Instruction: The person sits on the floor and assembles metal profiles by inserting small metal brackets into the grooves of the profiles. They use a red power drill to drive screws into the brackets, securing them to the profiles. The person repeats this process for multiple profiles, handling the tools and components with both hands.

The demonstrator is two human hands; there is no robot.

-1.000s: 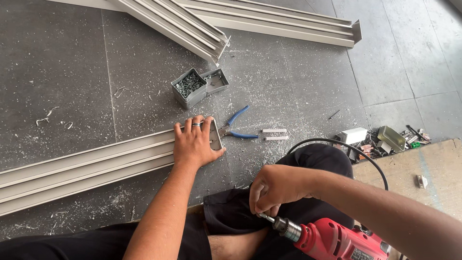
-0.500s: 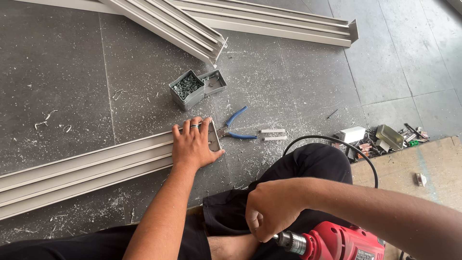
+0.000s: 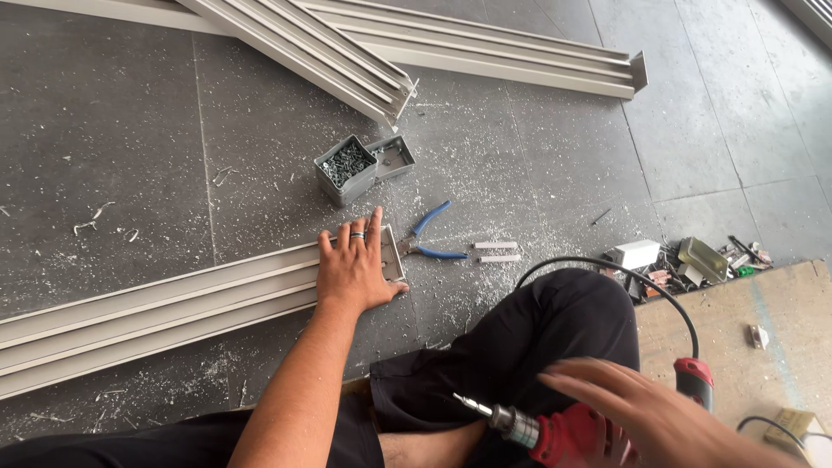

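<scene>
Head view: the right hand (image 3: 659,416) has let go of the drill's (image 3: 576,438) chuck, which it gripped a moment ago, and now hovers just above the red body, fingers spread and blurred. The drill lies across the lap, bit bare and pointing left. The left hand (image 3: 355,269) stays pressed flat, fingers spread, on the rail's (image 3: 173,299) end; pliers (image 3: 429,238) lie just right of it, the screw box (image 3: 347,169) just beyond.

Workshop floor: aluminium profiles (image 3: 156,312), drill (image 3: 563,433)
</scene>
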